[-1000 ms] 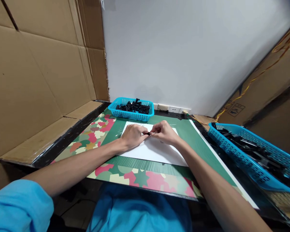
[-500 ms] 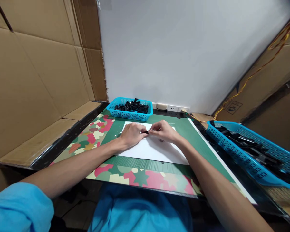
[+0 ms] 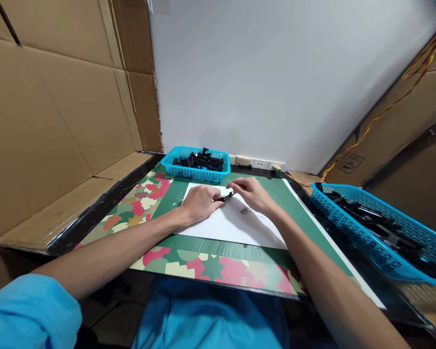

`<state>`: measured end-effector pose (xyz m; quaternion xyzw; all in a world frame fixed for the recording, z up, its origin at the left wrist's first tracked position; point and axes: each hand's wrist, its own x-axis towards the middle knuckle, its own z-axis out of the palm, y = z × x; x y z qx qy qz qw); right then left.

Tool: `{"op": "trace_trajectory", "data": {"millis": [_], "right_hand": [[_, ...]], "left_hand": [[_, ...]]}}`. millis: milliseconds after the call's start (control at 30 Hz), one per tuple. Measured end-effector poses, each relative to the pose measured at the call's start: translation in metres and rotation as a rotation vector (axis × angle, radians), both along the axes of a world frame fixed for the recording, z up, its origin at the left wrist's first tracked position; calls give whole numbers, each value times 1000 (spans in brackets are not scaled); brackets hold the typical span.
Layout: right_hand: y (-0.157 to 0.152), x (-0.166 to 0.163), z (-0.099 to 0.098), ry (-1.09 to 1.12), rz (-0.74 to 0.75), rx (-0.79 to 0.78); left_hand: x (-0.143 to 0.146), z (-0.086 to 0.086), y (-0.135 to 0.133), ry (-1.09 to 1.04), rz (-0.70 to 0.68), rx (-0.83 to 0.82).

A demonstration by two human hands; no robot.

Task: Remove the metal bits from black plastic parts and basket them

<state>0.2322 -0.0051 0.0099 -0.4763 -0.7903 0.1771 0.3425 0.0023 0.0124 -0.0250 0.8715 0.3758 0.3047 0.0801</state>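
Note:
My left hand (image 3: 200,201) is closed around a small, narrow black plastic part (image 3: 226,197), pinching it between thumb and fingers so its far end sticks out to the right. My right hand (image 3: 250,191) hovers just above and right of that part, fingers bent together on a thin, light-coloured pointed tool (image 3: 228,181); only its slim tip shows. Beneath both hands lies a sheet of white paper (image 3: 225,225). Tiny dark bits (image 3: 245,211) are scattered on the paper below my right hand.
A blue basket (image 3: 196,173) heaped with black plastic parts stands at the back of the green mat (image 3: 272,194). Another blue basket (image 3: 363,245) of longer black pieces sits at the right. Cardboard (image 3: 58,106) walls the left side; sockets (image 3: 260,164) line the back wall.
My right hand has lifted up and away from the black part, taking the thin tool off it. More of the part now shows. My left hand stays in place.

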Motion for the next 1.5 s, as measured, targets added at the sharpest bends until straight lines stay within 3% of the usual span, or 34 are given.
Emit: {"op": "trace_trajectory", "data": {"millis": [167,400,733,1500], "right_hand": [[0,-8,-2,85,22,138],[-1,-20,-11,328,26,-26],[1,-23,-14,336,-6,-78],[2,-25,-16,236,-35,-10]], "left_hand": [[0,3,-3,2,-13,16],[2,2,-2,5,-11,22],[1,8,-7,-4,-26,10],[2,5,-5,3,-45,36]]}}
